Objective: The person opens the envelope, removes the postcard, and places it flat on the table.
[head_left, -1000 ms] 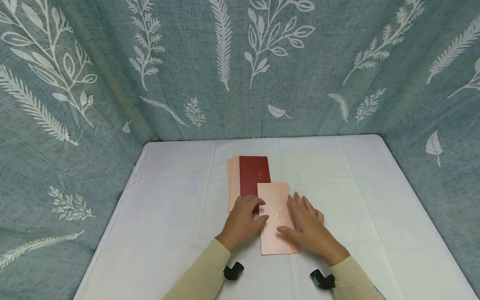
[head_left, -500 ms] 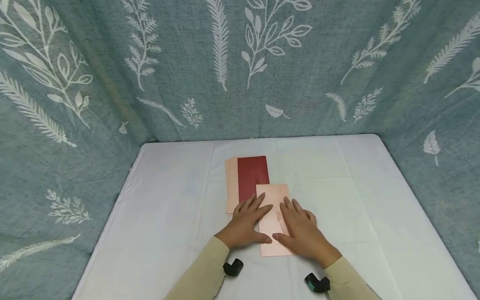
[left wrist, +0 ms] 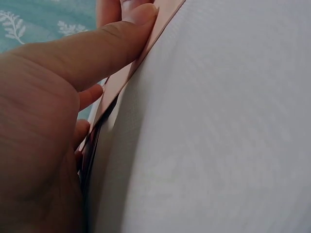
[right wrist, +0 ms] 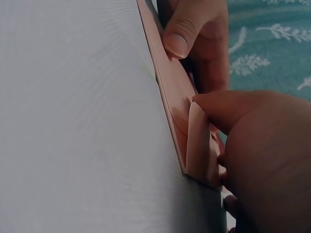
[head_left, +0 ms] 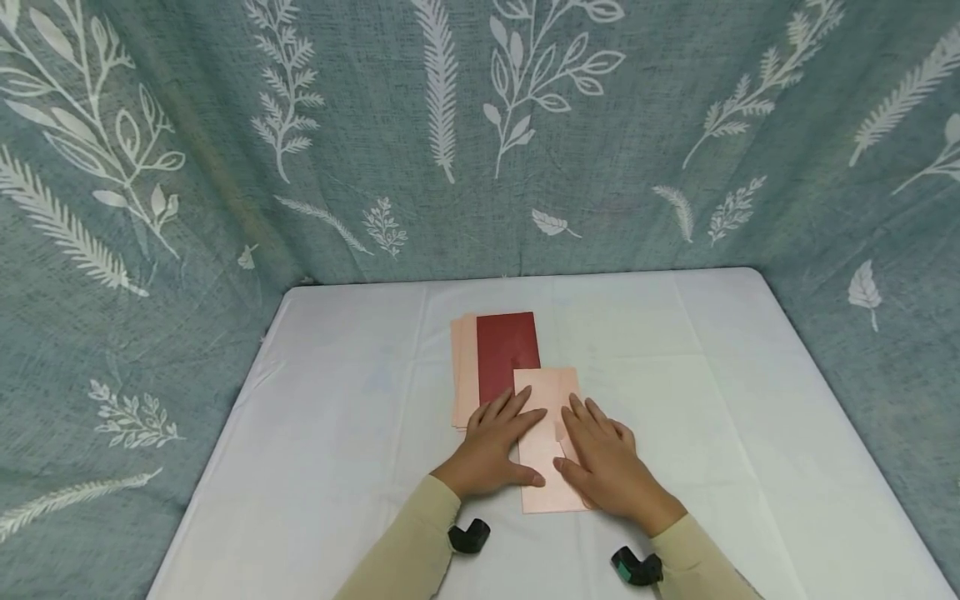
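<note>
A pale pink folded paper envelope lies on the white table, its long side pointing away from me. My left hand rests on its left part with fingers spread and thumb on the paper. My right hand lies over the right edge, fingers straight. In the right wrist view, a side flap stands partly raised, and the right thumb touches its upper edge. The left thumb presses on the paper in the left wrist view. Behind is a stack of dark red and pink paper pieces, overlapped by the envelope's far left corner.
A white cloth covers the table. A blue-green curtain with white leaf prints hangs along the back and both sides. Black wrist devices show below the left and right sleeves.
My left hand has gone from curled at the envelope's left edge to spread flat on it. My right hand has shifted slightly left and inward over the flap side.
</note>
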Demonstrator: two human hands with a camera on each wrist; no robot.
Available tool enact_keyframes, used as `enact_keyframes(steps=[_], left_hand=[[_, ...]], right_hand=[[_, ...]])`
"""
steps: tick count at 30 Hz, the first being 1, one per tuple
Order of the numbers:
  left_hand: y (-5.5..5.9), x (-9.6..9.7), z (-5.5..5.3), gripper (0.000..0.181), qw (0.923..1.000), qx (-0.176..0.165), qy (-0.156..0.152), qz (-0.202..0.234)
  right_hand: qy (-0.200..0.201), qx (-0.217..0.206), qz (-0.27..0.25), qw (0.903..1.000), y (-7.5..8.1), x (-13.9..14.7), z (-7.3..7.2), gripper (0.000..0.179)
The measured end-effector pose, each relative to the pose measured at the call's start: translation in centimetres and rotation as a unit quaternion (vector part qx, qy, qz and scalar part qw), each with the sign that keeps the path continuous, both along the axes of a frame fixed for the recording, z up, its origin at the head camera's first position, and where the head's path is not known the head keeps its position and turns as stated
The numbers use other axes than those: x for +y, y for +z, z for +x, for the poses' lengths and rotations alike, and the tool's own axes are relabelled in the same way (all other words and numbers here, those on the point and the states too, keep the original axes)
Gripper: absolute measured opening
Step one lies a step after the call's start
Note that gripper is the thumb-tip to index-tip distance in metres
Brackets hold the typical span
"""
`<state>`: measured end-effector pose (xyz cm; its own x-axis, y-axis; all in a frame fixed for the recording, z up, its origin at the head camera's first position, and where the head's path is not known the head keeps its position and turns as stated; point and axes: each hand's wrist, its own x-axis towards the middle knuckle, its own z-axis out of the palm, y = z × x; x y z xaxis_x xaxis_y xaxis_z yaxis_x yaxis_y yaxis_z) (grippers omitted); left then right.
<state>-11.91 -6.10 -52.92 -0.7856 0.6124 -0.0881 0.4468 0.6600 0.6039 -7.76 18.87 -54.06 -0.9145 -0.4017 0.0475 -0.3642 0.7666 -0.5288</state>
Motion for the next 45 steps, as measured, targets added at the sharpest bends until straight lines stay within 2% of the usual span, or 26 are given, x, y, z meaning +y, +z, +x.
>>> enact_keyframes(steps=[5,15,21,26,31,39,45], left_hand=[[-0.1,0.0,0.0,0.099,1.0,-0.001,0.003,0.002],[-0.2,0.0,0.2,0.099,0.9999,-0.005,0.01,0.012],[0.1,0.0,0.2,0.098,0.9998,-0.002,0.009,0.016],[0.1,0.1,0.2,0.099,0.9998,-0.003,0.008,0.017],[0.1,0.1,0.2,0.098,0.9998,-0.008,0.009,0.015],[0.0,0.1,0.1,0.098,0.9999,-0.005,0.008,0.013],[-0.1,0.1,0.1,0.098,0.9999,-0.006,0.008,0.01]], right_hand=[[-0.001,-0.011,-0.013,0.9999,-0.2,0.2,0.0,0.076],[-0.005,-0.014,-0.089,0.9959,0.2,1.0,0.3,0.071],[-0.008,-0.003,-0.093,0.9956,0.3,1.2,0.4,0.069],[-0.003,0.024,-0.094,0.9953,0.3,1.6,0.4,0.063],[-0.014,0.049,-0.093,0.9943,0.5,1.9,0.3,0.058],[-0.028,0.088,-0.082,0.9923,0.5,2.5,0.1,0.062],[-0.032,0.093,-0.085,0.9916,0.2,2.5,0.0,0.062]])
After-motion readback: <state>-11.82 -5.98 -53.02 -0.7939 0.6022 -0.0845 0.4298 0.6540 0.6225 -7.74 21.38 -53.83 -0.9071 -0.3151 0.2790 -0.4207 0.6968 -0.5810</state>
